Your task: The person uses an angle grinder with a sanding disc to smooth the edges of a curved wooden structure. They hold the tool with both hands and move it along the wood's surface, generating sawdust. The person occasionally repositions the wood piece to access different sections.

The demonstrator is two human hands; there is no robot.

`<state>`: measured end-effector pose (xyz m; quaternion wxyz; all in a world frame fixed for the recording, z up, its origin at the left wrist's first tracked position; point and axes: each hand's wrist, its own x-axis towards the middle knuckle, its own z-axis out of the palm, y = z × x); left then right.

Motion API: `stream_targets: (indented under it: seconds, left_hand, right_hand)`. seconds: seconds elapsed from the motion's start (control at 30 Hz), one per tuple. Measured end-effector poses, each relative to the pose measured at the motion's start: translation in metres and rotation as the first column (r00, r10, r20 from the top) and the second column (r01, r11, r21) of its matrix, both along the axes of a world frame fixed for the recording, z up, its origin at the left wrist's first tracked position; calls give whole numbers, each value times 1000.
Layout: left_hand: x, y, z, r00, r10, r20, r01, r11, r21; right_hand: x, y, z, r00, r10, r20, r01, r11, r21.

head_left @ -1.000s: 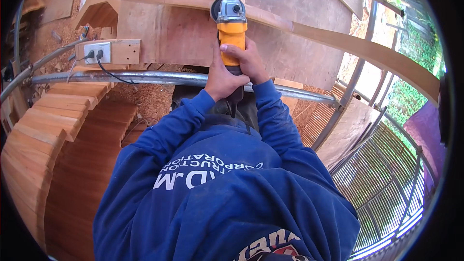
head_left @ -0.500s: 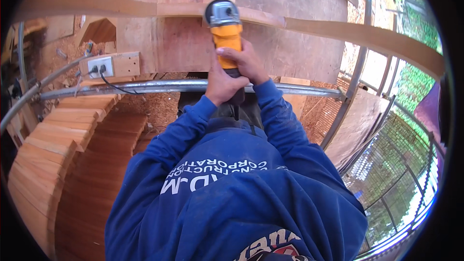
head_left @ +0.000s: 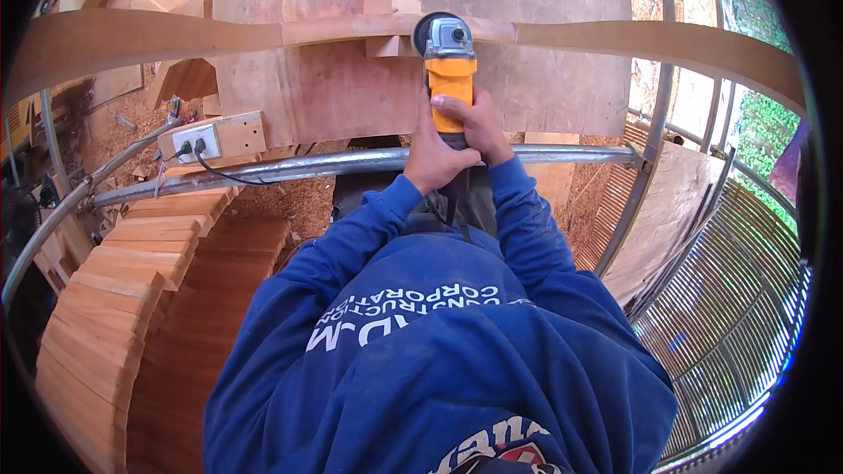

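Observation:
Both hands are wrapped round a yellow and grey angle grinder (head_left: 452,88), held upright in the picture with its head away from me. My left hand (head_left: 434,151) grips the dark rear of the body. My right hand (head_left: 485,127) closes round the yellow housing from the right, its thumb lying across the top. The grinder's dark round disc (head_left: 425,33) lies against or just over a long curved wooden piece (head_left: 338,30); whether it touches I cannot tell. A small wood block (head_left: 391,5) sits under that piece, partly covered by it.
A worn plywood sheet (head_left: 342,96) lies under the curved piece. A metal pipe (head_left: 351,158) crosses in front of me. At left are a socket box (head_left: 193,142) with plugs and stacked boards (head_left: 105,325). Sawdust (head_left: 294,197) covers the ground; slatted mesh (head_left: 720,325) stands at right.
The grinder and both hands have shifted to the right along the curved piece, baring more of the wood block. My grip stays the same. The view has shifted slightly.

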<state>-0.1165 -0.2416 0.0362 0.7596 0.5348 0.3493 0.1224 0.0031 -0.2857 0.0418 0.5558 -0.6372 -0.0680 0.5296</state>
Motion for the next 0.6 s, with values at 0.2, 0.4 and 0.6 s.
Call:
stream_targets:
  seconds: [0.2, 0.4, 0.6]
  left_hand:
    - [-16, 14, 4, 997, 75, -28, -76, 996, -37]
    - [-20, 2, -6, 998, 20, -66, -17, 999, 41]
    - [-21, -5, -6, 998, 38, -46, -35, 997, 61]
  right_hand:
    - [-15, 20, -4, 996, 87, 12, -88, 996, 30]
    - [-18, 5, -11, 998, 56, -3, -56, 998, 26]
    - [-20, -1, -10, 999, 38, -27, -37, 999, 36]
